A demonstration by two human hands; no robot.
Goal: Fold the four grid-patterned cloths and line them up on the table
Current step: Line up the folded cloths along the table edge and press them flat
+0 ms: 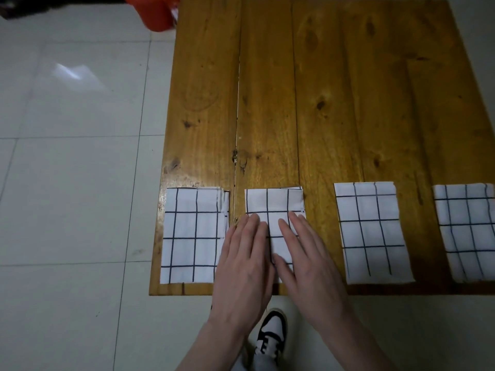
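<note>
All four white cloths with black grid lines were folded into rectangles, lying flat in a row along my desk's near edge: far-left cloth (193, 234), second cloth (273, 203), third cloth (372, 231), far-right cloth (468, 234).

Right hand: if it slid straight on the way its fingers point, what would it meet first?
The right hand lies flat on the second cloth, fingers pointing away and slightly left. It would cross that cloth's far edge, then only bare table as far as the picture shows.

Knotty varnished wood table (334, 103), matt white woven cloths (371, 231) with black grid, glossy floor tiles (75, 129)
</note>
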